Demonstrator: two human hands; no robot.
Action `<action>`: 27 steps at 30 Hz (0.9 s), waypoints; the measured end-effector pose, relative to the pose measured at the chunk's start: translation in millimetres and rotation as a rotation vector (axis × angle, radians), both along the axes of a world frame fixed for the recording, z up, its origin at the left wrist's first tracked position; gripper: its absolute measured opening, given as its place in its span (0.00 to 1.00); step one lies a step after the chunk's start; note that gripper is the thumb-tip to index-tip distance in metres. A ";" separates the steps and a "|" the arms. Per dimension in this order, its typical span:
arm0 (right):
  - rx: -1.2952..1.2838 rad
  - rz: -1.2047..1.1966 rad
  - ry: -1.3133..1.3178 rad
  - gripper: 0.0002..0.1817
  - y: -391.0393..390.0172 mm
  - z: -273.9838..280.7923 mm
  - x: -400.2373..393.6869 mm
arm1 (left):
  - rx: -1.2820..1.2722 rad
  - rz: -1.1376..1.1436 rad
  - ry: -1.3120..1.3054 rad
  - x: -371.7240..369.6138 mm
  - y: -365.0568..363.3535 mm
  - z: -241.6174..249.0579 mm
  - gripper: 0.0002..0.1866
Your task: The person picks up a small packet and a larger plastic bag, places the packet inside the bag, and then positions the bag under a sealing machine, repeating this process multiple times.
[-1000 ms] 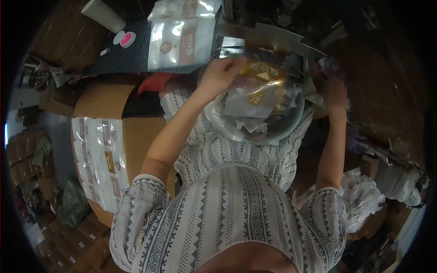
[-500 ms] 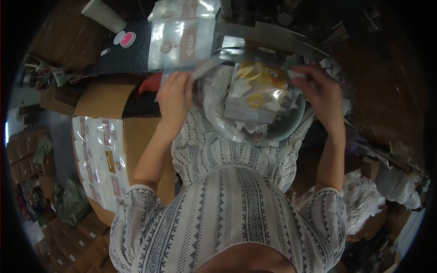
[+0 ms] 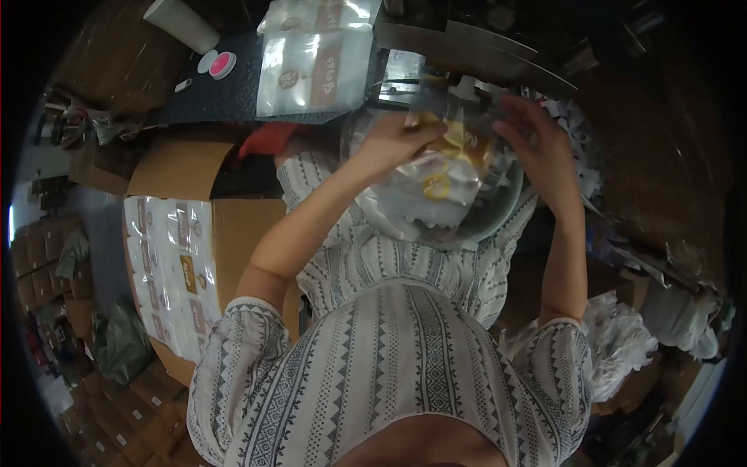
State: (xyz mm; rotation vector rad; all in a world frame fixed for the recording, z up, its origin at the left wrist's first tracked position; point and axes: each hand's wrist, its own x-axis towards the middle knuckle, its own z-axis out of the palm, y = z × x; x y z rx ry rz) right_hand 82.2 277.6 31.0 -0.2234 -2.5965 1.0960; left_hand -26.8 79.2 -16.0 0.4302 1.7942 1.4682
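Note:
A clear plastic packaging bag [image 3: 455, 187] with a yellow label hangs, somewhat blurred, over a light-coloured basin [image 3: 510, 206] on my lap. My left hand [image 3: 393, 144] is at the bag's upper left, its fingers closed on the plastic near the label. Just off the bag's upper right edge is my right hand [image 3: 543, 152], with curved fingers and thumb apart and nothing visible between them. Crumpled clear plastic and white scraps lie in the basin beneath the bag.
Flat printed bags [image 3: 315, 74] lie on the dark table ahead, near a pink round container [image 3: 222, 64] and a white cup [image 3: 181, 26]. An open cardboard box [image 3: 253, 249] packed with white packets [image 3: 167, 257] stands at left. White plastic scraps [image 3: 618, 342] are heaped at right.
My left hand has moved right, from beside the basin with a clear strip onto the bag's upper left. The bag has bent and shifted slightly. My right hand stays nearly in place.

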 end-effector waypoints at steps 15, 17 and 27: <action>0.372 -0.309 -0.389 0.14 82.1 -42.2 18.1 | -0.713 0.186 1.641 -42.5 -77.6 -47.4 0.26; 0.351 -0.276 -0.306 0.14 86.7 -46.1 17.2 | -0.635 0.181 1.564 -42.6 -93.2 -44.2 0.24; -0.192 0.083 -0.116 0.15 -10.2 9.9 -1.8 | -0.568 0.432 1.449 -44.8 -100.2 -28.4 0.12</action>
